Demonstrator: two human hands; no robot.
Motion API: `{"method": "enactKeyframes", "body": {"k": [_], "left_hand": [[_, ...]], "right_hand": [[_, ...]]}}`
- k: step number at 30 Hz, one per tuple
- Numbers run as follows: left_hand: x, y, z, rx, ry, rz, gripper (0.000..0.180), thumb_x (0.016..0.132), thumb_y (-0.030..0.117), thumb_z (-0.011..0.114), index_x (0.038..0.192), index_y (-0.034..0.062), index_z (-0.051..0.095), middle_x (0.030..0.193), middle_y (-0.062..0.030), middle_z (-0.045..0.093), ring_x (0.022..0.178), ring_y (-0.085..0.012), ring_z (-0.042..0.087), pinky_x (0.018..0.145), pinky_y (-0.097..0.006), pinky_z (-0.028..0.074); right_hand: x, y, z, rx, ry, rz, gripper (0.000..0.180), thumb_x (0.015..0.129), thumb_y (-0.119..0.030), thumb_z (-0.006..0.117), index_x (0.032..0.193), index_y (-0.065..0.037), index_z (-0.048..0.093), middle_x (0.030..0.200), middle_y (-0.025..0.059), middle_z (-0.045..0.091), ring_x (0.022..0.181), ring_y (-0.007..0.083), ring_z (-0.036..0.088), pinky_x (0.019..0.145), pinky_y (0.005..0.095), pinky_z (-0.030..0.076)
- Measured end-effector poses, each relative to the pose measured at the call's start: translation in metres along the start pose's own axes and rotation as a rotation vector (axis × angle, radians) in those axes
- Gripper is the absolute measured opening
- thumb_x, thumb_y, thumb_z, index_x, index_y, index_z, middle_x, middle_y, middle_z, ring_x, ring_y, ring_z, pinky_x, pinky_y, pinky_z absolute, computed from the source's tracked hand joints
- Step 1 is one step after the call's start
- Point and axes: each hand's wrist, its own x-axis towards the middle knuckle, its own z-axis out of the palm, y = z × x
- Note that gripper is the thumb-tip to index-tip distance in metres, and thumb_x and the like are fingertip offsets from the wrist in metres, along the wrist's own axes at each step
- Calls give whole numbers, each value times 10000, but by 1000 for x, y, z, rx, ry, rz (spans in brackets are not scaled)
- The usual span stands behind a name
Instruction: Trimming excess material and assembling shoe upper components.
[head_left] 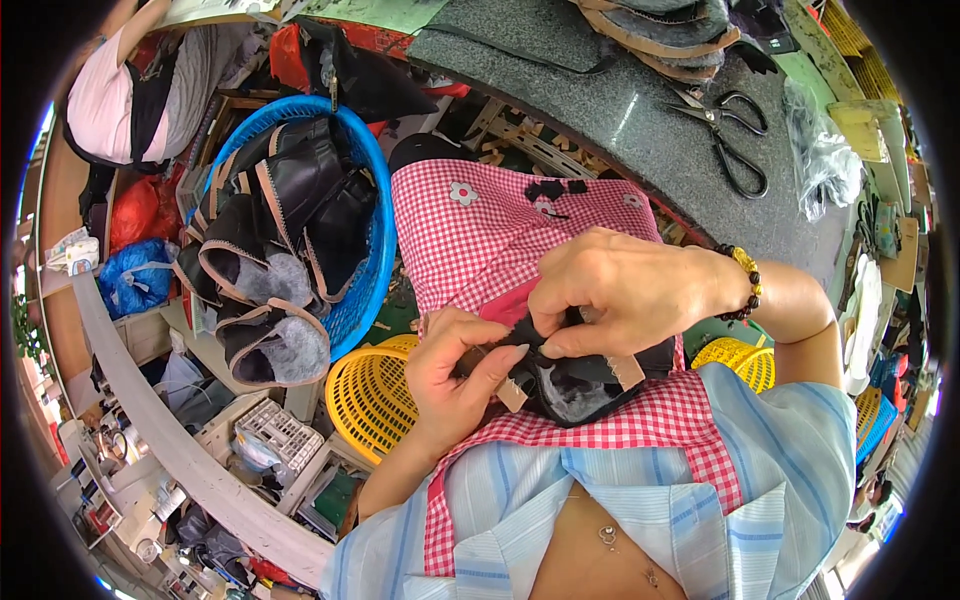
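A black boot upper [578,394] with grey fleece lining and tan edge tabs rests on my lap. My left hand [452,372] is closed on its near-left edge, thumb and forefinger pinched together. From the right, my right hand [622,288] reaches over it and pinches the black material at the middle, close to my left fingertips. Whether anything small is between the fingertips is hidden. Beneath the upper, a red-and-white checked apron [480,220] covers my legs.
At left, a blue basket [378,220] holds several similar boot uppers. Yellow baskets [370,400] [735,362] stand at both sides of me. On the grey stone worktop [560,95] ahead lie black-handled scissors [725,130], stacked lined pieces [665,40] and a clear plastic bag [820,150]. Another person [110,100] is at far left.
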Motion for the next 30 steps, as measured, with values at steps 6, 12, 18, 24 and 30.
{"method": "enactKeyframes", "body": {"k": [6, 12, 18, 24, 30], "left_hand": [[4, 3, -7, -295, -92, -241, 146, 753, 16, 728, 885, -5, 668, 769, -31, 606, 691, -102, 527, 629, -212, 395], [5, 2, -7, -262, -76, -146, 81, 786, -7, 692, 865, -16, 679, 757, -39, 598, 692, -105, 532, 631, -216, 401], [1, 4, -3, -152, -28, -141, 78, 810, 22, 678, 875, -20, 680, 733, -46, 594, 676, -119, 530, 635, -228, 403], [0, 3, -2, -145, -18, -106, 87, 814, 35, 675, 882, -18, 686, 726, -48, 597, 675, -121, 531, 638, -230, 407], [-2, 0, -1, -151, -2, -69, 87, 792, 15, 691, 875, -13, 693, 721, -49, 601, 668, -121, 534, 625, -224, 412]], "right_hand": [[1, -2, 6, -102, 60, -59, 133, 742, -150, 637, 742, -19, 611, 683, 120, 621, 715, 313, 617, 684, 404, 476], [3, -3, 8, -75, 57, -50, 136, 742, -157, 638, 747, -23, 611, 680, 114, 618, 712, 312, 613, 688, 401, 477], [1, -4, 7, -97, 70, -34, 133, 744, -155, 637, 753, -25, 610, 679, 114, 619, 696, 310, 611, 678, 397, 478], [1, -5, 8, -88, 66, -32, 133, 746, -154, 634, 752, -23, 611, 676, 114, 620, 687, 307, 614, 666, 397, 480], [0, -5, 9, -97, 50, -48, 132, 744, -149, 637, 748, -18, 614, 676, 118, 622, 696, 308, 619, 671, 397, 482]]}}
